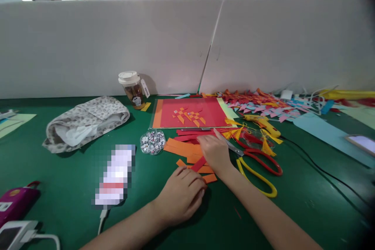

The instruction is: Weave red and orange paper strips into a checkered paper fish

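Observation:
My left hand (183,193) rests low over the green table with its fingers curled. A red paper strip (199,163) runs from its fingertips up toward my right hand (216,151). The fingers of that right hand bend down at the edge of a pile of red paper strips (187,137); what lies under them is hidden. Orange paper strips (183,148) lie beneath and beside both hands. Just right of the right hand are scissors with red handles (265,158) and a yellow-handled pair (259,181).
Behind the hands, a red sheet (205,105) carries two woven paper fish (191,116). Around lie a dish of googly eyes (152,142), a lidded cup (133,90), a phone (115,175), a cloth pouch (88,121), a yellow glue gun (265,124) with its cord, and heaped paper fish (258,99).

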Motion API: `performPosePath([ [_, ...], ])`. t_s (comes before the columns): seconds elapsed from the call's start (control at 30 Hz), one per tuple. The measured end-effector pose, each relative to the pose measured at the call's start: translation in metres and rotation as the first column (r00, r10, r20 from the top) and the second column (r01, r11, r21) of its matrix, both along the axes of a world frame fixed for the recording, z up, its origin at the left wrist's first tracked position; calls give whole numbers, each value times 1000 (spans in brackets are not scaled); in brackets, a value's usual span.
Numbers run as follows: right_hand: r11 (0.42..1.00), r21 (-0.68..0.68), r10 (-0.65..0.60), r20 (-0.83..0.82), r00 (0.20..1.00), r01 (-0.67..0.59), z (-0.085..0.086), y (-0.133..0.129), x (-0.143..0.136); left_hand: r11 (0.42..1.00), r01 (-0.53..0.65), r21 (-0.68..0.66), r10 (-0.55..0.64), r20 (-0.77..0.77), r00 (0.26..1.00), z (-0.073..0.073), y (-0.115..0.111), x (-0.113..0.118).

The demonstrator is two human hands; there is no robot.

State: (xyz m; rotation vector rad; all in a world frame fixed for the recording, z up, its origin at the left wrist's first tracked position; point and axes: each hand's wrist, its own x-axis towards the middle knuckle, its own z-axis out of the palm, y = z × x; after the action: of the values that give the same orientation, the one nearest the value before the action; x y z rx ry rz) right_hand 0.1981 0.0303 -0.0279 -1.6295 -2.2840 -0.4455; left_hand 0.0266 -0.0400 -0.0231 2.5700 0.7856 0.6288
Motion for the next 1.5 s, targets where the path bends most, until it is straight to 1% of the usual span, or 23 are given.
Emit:
performPosePath([
  [0.1, 999, 42, -11, -86, 996, 15, 8, 4, -1, 1000, -11, 2, 11, 12, 1000, 0, 0, -1],
  [0.17, 995, 82, -35, -267, 963, 59, 16, 9, 1, 1000, -21, 7, 21, 12, 1000, -1, 0, -1],
  [0.23, 990, 101, -40, -445, 894, 94, 26, 13, 5, 999, -32, 10, 32, 1, 999, -2, 1, -1],
  [0.33, 993, 93, -16, -509, 861, 73, 38, 19, 10, 999, -41, 2, 41, -6, 999, -2, 2, -1],
  [0.4, 998, 37, -17, -559, 829, 46, 44, 21, 12, 999, -35, -25, 35, 13, 999, -2, 2, -1],
  [0.5, 997, -79, -62, -725, 686, 6, 52, 20, 6, 992, -25, -126, 37, 94, 995, -1, 2, -2],
  [0.57, 998, -48, -16, -812, 584, -38, 56, 14, -2, 965, -22, -263, 76, 196, 978, 0, 3, -2],
  [0.63, 992, 68, 114, -829, 548, -103, 59, 2, -13, 881, 16, -473, 158, 325, 932, 0, 6, -3],
  [0.73, 942, 156, 319, -699, 640, -298, 60, -26, -28, 638, 207, -742, 319, 499, 806, -1, 12, -6],
  [0.8, 879, 107, 426, -614, 664, -465, 57, -46, -35, 513, 303, -803, 417, 541, 730, -2, 17, -9],
  [0.9, 857, -52, 386, -595, 705, -513, 51, -68, -34, 484, 369, -794, 446, 586, 677, -1, 22, -13],
  [1.0, 855, -168, 324, -566, 758, -490, 51, -77, -15, 460, 373, -806, 428, 569, 702, 1, 24, -14],
  [1.07, 899, -126, 320, -465, 826, -419, 52, -73, 11, 439, 317, -841, 463, 514, 722, 0, 25, -12],
  [1.1, 955, -44, 247, -427, 870, -292, 53, -67, 30, 428, 283, -859, 490, 483, 726, -1, 25, -11],
  [1.13, 994, 42, 109, -435, 894, -101, 53, -61, 50, 417, 254, -873, 515, 457, 725, -2, 26, -10],
  [1.17, 983, 79, -108, -468, 877, 164, 52, -53, 73, 408, 234, -883, 529, 437, 727, -3, 26, -9],
  [1.2, 931, 66, -291, -458, 840, 359, 50, -44, 97, 403, 222, -888, 529, 424, 736, -3, 26, -8],
  [1.23, 876, 11, -439, -393, 808, 482, 48, -36, 119, 406, 213, -889, 520, 417, 746, -4, 26, -7],
  [1.27, 831, -83, -547, -307, 779, 551, 44, -29, 139, 413, 206, -887, 504, 411, 760, -4, 26, -6],
  [1.3, 794, -173, -608, -245, 755, 583, 41, -24, 156, 421, 199, -885, 488, 406, 772, -4, 25, -6],
  [1.33, 785, -252, -616, -216, 758, 566, 38, -20, 169, 427, 193, -883, 477, 401, 782, -4, 25, -5],
  [1.37, 783, -274, -615, -209, 760, 558, 35, -18, 177, 430, 188, -883, 471, 397, 787, -4, 24, -5],
  [1.5, 833, -228, -552, -268, 790, 505, 38, -18, 181, 433, 183, -883, 472, 395, 788, -3, 23, -5],
])
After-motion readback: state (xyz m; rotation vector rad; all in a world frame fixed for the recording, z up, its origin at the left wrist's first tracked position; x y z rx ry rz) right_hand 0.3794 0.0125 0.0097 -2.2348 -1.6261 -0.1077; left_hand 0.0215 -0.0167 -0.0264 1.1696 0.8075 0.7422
